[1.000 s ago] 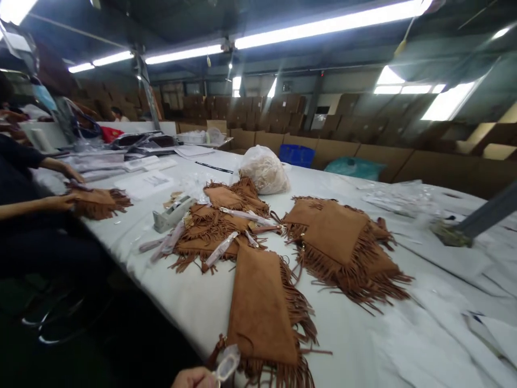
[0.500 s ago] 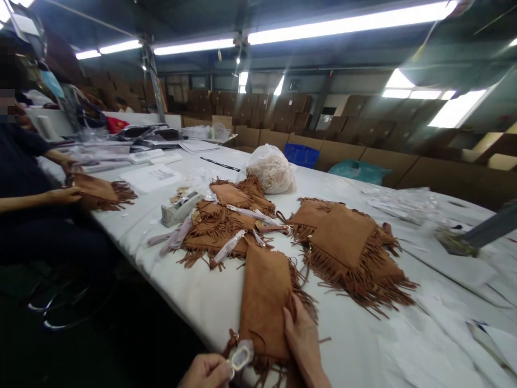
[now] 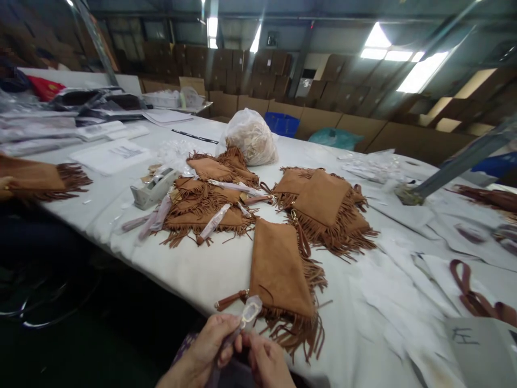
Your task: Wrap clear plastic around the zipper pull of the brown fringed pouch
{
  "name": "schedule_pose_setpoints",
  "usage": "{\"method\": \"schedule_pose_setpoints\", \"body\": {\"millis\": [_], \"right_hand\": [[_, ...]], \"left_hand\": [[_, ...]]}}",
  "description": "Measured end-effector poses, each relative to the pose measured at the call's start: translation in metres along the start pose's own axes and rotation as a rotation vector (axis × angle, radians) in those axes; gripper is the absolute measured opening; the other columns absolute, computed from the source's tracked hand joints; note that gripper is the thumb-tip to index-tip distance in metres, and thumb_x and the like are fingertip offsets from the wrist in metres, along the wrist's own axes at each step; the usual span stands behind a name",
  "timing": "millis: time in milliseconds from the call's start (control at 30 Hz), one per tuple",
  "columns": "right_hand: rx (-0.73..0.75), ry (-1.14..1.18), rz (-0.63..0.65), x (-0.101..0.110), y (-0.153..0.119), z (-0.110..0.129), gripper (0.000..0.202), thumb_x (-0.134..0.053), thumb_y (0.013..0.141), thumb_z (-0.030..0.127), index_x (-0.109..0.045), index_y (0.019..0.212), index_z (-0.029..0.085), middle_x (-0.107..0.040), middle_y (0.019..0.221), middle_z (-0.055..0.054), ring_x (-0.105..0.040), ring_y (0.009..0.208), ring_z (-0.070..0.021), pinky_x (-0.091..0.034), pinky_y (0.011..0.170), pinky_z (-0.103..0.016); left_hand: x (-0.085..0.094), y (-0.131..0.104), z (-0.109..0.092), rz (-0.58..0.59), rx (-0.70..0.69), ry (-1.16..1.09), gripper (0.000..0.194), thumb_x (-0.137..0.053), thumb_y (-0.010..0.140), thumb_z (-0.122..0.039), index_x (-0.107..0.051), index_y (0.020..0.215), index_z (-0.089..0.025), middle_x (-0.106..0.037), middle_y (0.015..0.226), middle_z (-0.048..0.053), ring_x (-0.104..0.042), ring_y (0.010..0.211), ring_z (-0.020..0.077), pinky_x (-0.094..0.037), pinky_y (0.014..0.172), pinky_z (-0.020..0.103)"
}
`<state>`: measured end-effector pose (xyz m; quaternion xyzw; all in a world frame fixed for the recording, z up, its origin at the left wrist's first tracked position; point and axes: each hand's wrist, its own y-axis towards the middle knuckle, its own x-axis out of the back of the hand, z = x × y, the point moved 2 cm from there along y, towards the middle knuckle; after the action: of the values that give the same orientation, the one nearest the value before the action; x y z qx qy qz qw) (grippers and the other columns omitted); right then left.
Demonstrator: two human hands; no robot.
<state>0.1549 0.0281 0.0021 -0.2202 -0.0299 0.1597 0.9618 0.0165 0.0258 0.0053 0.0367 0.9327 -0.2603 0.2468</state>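
Note:
My left hand (image 3: 210, 345) and my right hand (image 3: 264, 362) meet at the table's near edge, both pinching a small clear plastic packet (image 3: 250, 311). Just beyond them a brown suede fringed pouch (image 3: 280, 272) lies flat, its tassel pull (image 3: 230, 300) pointing left toward the packet. Two piles of the same fringed pouches lie farther back: one at centre left (image 3: 205, 207) with clear-wrapped strips on it, one at centre right (image 3: 323, 202).
A white cloth covers the table (image 3: 194, 277). A tape dispenser (image 3: 153, 188) sits at the left, a white bag of cords (image 3: 251, 137) behind the piles. A co-worker's hand (image 3: 6, 186) holds another pouch at far left. A brown strap (image 3: 470, 293) lies right. Cardboard boxes line the back.
My right hand left the pouch and joined my left hand on the clear packet. The view tilted down and swung right, so the co-worker is mostly out of frame.

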Motion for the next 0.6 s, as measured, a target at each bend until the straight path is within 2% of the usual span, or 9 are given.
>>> {"method": "schedule_pose_setpoints", "body": {"millis": [33, 100, 267, 367, 467, 600], "right_hand": [[-0.026, 0.062, 0.034, -0.01, 0.005, -0.002, 0.061, -0.055, 0.065, 0.077, -0.053, 0.051, 0.018, -0.031, 0.036, 0.006, -0.026, 0.035, -0.0076, -0.019, 0.038, -0.023], [-0.05, 0.132, 0.024, -0.019, 0.017, 0.001, 0.06, -0.06, 0.062, 0.076, -0.049, 0.05, 0.018, -0.028, 0.035, 0.008, -0.02, 0.033, -0.0051, -0.012, 0.036, -0.022], [-0.091, 0.304, -0.071, -0.01, 0.028, 0.008, 0.059, -0.07, 0.052, 0.072, -0.041, 0.053, 0.02, -0.028, 0.038, 0.011, -0.016, 0.032, -0.0021, -0.008, 0.034, -0.019], [-0.082, 0.323, -0.076, -0.006, 0.03, 0.003, 0.059, -0.07, 0.053, 0.072, -0.041, 0.053, 0.02, -0.029, 0.038, 0.011, -0.016, 0.032, -0.0016, -0.008, 0.034, -0.018], [-0.056, 0.318, -0.076, -0.008, 0.032, -0.002, 0.059, -0.067, 0.057, 0.072, -0.041, 0.053, 0.02, -0.029, 0.036, 0.011, -0.017, 0.031, -0.0017, -0.009, 0.032, -0.018], [0.008, 0.236, -0.052, -0.007, 0.025, -0.005, 0.06, -0.059, 0.062, 0.076, -0.045, 0.052, 0.019, -0.035, 0.035, 0.008, -0.023, 0.028, -0.003, -0.013, 0.031, -0.017]], "left_hand": [[-0.002, -0.002, -0.003, 0.009, -0.022, 0.041, 0.052, -0.062, 0.07, -0.062, -0.057, 0.055, -0.012, -0.048, 0.04, -0.002, -0.025, 0.027, 0.0019, -0.012, 0.03, 0.018], [-0.004, -0.005, -0.006, -0.003, -0.07, 0.136, 0.055, -0.06, 0.071, -0.064, -0.055, 0.053, -0.013, -0.047, 0.039, -0.002, -0.025, 0.026, 0.0022, -0.012, 0.03, 0.019], [0.004, -0.006, 0.01, -0.059, -0.084, 0.29, 0.057, -0.058, 0.07, -0.069, -0.057, 0.064, -0.012, -0.058, 0.049, 0.002, -0.032, 0.027, 0.0039, -0.014, 0.03, 0.019], [0.006, -0.003, 0.021, -0.086, -0.074, 0.249, 0.058, -0.057, 0.069, -0.071, -0.057, 0.064, -0.013, -0.054, 0.045, 0.0, -0.032, 0.027, 0.0043, -0.017, 0.03, 0.018], [0.003, -0.001, 0.023, -0.09, -0.04, 0.175, 0.058, -0.06, 0.066, -0.072, -0.057, 0.066, -0.013, -0.054, 0.046, -0.001, -0.032, 0.028, 0.0044, -0.02, 0.03, 0.018], [-0.003, -0.006, 0.02, -0.02, 0.009, 0.18, 0.063, -0.064, 0.057, -0.076, -0.06, 0.069, -0.014, -0.058, 0.052, 0.0, -0.03, 0.029, 0.0028, -0.021, 0.03, 0.017]]}}
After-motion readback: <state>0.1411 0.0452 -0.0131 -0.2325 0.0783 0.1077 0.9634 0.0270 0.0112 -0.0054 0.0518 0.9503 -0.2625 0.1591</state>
